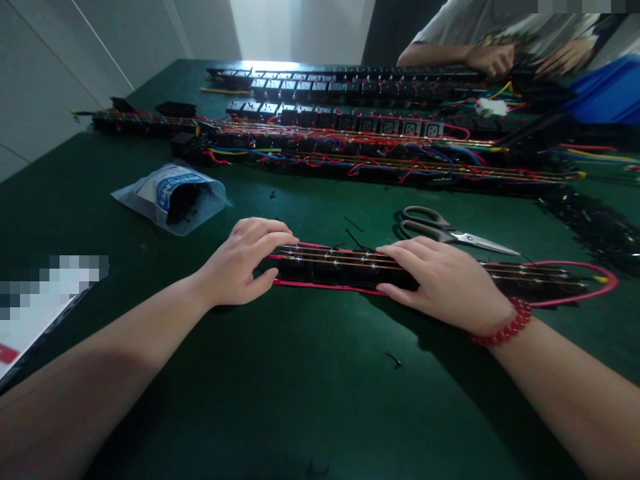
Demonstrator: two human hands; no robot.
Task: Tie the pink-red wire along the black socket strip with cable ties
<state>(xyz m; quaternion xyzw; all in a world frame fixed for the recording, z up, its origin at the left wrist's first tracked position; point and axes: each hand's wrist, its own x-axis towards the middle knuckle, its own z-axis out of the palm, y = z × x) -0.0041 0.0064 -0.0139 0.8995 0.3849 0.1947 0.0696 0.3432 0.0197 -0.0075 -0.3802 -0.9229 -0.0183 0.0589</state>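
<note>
Head view: your left hand and right hand clasp the strip; turning it could snag the red wire on the scissors.

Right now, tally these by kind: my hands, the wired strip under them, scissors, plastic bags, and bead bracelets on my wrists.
Your hands, left hand and right hand: 2
Wired strip: 1
Scissors: 1
Plastic bag: 1
Red bead bracelet: 1
Total: 6

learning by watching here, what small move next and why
Probably move the right hand to the scissors just beyond it: a thin black tail juts from the wired strip between both hands, while the left hand could steady the strip.
</note>
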